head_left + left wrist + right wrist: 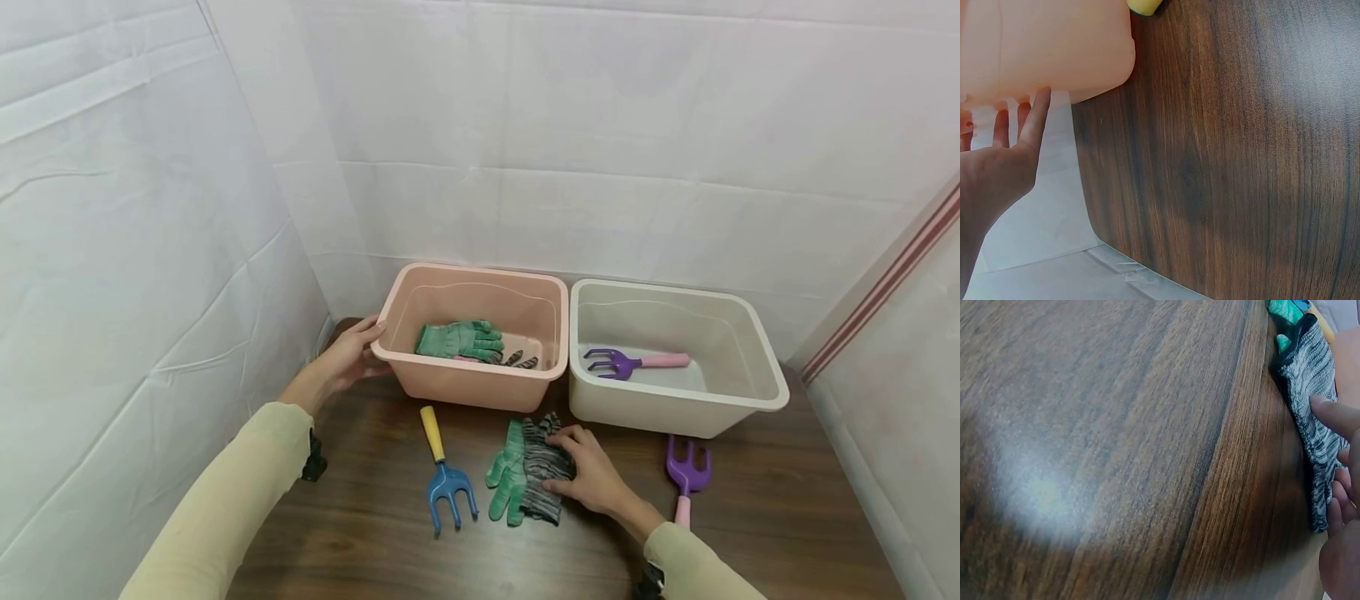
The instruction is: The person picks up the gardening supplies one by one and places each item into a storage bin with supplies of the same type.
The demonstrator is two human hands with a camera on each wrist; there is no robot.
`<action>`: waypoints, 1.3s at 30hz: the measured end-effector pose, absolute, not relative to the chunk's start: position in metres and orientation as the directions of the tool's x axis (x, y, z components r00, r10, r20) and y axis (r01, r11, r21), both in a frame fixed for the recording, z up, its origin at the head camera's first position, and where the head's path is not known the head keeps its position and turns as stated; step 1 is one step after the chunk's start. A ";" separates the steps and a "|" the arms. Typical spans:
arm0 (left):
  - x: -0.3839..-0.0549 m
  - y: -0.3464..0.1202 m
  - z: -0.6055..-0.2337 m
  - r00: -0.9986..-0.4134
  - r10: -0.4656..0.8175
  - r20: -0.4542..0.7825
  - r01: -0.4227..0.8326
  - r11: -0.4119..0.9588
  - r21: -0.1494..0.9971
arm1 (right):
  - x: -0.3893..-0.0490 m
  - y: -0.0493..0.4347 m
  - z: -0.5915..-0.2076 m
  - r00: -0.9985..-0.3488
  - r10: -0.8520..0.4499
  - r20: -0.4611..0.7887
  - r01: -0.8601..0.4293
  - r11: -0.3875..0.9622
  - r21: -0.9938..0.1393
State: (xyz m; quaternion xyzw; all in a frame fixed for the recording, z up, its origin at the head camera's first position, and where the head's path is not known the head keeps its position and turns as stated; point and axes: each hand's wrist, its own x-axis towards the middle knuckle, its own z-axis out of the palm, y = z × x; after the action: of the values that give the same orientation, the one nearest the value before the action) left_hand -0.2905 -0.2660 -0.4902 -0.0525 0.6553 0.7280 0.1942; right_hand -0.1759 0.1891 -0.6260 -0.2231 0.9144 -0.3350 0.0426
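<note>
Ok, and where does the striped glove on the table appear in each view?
Head: the striped glove lies below centre, just right of the green glove.
Left wrist: not in the picture.
Right wrist: along the right side.
Shared landmark: the yellow fork handle, visible in all three.

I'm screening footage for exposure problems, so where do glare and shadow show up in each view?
Head view: faint sheen on the wooden table near the bottom edge, darker shade below the front of the pink bin; left wrist view: broad pale glare at the table's upper right; right wrist view: concentrated bright spot at lower left, dark shadow alongside the striped glove.
</note>
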 end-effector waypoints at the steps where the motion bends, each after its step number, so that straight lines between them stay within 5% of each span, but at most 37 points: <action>1: -0.291 -0.266 -0.490 -0.919 0.213 -0.332 -0.352 -0.066 0.934 | -0.176 0.189 -0.626 -0.897 -0.435 0.076 -0.381 0.674 -0.633; 39: -0.290 -0.265 -0.490 -0.919 0.199 -0.339 -0.358 -0.067 0.931 | -0.187 0.183 -0.611 -0.893 -0.412 0.182 -0.427 0.646 -0.632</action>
State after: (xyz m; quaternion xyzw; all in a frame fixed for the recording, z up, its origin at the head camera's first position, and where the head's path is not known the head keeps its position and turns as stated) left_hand -0.2903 -0.2650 -0.4898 -0.0607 0.6555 0.7280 0.1914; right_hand -0.1869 0.1831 -0.6109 -0.2310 0.9073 -0.3513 -0.0108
